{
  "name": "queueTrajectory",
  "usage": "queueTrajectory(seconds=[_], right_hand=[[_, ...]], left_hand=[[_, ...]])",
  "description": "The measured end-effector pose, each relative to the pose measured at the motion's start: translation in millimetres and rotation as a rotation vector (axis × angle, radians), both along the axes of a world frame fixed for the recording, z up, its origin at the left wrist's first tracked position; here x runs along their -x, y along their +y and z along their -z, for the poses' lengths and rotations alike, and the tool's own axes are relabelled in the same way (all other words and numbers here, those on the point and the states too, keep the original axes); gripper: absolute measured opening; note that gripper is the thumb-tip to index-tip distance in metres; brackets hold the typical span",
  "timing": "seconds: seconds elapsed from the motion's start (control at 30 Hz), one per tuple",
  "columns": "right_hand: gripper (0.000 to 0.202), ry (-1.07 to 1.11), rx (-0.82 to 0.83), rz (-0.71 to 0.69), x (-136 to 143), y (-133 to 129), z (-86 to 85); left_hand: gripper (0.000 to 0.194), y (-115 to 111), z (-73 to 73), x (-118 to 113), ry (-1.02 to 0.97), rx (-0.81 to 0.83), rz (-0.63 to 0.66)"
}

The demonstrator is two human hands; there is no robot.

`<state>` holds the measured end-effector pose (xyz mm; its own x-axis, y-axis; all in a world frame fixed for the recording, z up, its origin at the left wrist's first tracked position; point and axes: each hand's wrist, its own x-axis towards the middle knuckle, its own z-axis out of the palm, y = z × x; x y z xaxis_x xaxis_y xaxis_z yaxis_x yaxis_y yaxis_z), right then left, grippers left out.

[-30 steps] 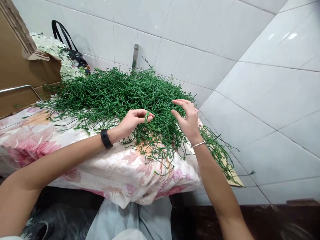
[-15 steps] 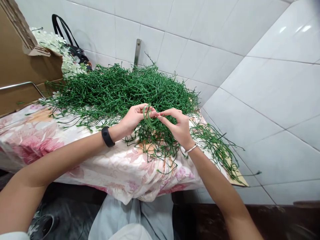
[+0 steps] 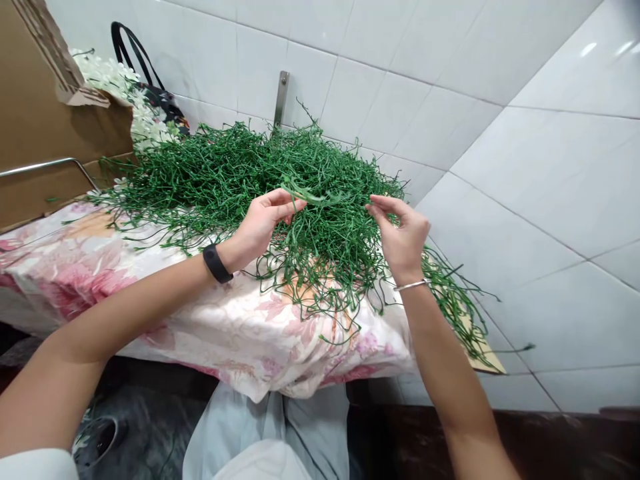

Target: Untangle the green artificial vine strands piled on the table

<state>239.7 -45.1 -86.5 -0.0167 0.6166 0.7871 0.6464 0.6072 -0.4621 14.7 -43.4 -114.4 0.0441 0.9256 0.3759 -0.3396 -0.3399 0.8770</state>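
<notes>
My left hand (image 3: 267,220) pinches a thin green artificial flower stem (image 3: 313,198) between thumb and fingertips. The stem stretches rightward, blurred, toward my right hand (image 3: 403,233). That hand is closed in a pinch, with a bit of green at its fingertips; the exact far end of the stem is hard to make out. Both hands are held apart above the front of a big tangled pile of green artificial stems (image 3: 240,160). Some strands spill forward onto a floral cloth (image 3: 210,327).
A cardboard box (image 3: 30,113) and white artificial flowers (image 3: 107,77) stand at the left, by a dark bag (image 3: 163,103). More stems (image 3: 460,300) lie over a board edge (image 3: 487,357) at right. Tiled walls (image 3: 425,53) close off the back and right.
My hands have separated, the right moving rightward and slightly up. The stem, earlier looped at my fingers, now stretches out between them. The camera view has shifted slightly.
</notes>
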Motion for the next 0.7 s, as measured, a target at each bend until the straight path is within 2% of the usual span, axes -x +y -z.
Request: queueTrajectory(seconds=[0.13,0.2,0.33,0.4,0.57,0.7], right_hand=[[0.035,-0.096,0.021,-0.033,2.7,-3.8,-2.2],[0.03,-0.079,0.031,-0.09,8.6,-9.6,-4.2],[0.021,-0.141,0.193,-0.317,25.3,-19.9,-3.0],[0.02,-0.196,0.225,-0.364,32.7,-21.6,1.2],[0.014,-0.23,0.172,-0.292,38.9,-18.8,13.2],[0.009,-0.309,0.083,-0.254,36.4,-16.5,16.0]], left_hand=[[0.013,-1.7,-3.6,2.9,-0.057,0.004,0.043],[0.012,-3.0,-5.2,2.9,-0.062,-0.005,0.051],[0.015,-7.9,-7.4,-2.1,-0.023,-0.013,0.099],[0.016,-11.0,-7.8,-5.6,0.013,-0.021,0.138],[0.021,-16.0,-6.9,-8.7,0.143,-0.087,0.177],[0.026,-16.4,-5.5,-7.7,0.276,-0.097,0.27]])
